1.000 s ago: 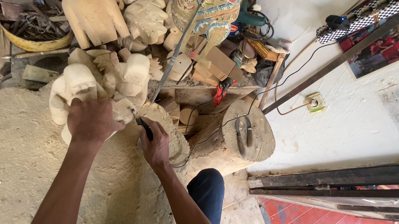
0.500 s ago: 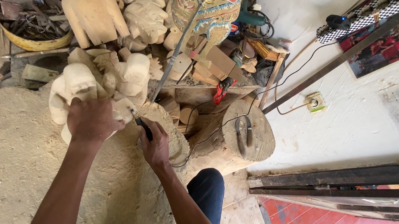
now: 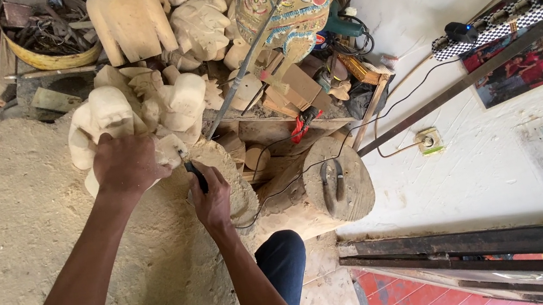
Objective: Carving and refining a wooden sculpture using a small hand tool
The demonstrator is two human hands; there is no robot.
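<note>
Sawdust-covered slab (image 3: 28,237): broad, pale, served as the work floor. Unfinished pale wood carving (image 3: 133,117): rested at the slab's upper edge, steadied by the left hand (image 3: 127,166), fingers clamped over it. Right hand (image 3: 212,201): closed round a dark-handled tool (image 3: 196,177), tip at the carving; short, controlled strokes seemed wise. Wood offcuts (image 3: 290,90) and a cable (image 3: 277,188) crowded the right side.

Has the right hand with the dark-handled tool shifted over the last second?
No. The right hand gripping the dark-handled tool sits at the same spot beside the round wooden log stump.
</note>
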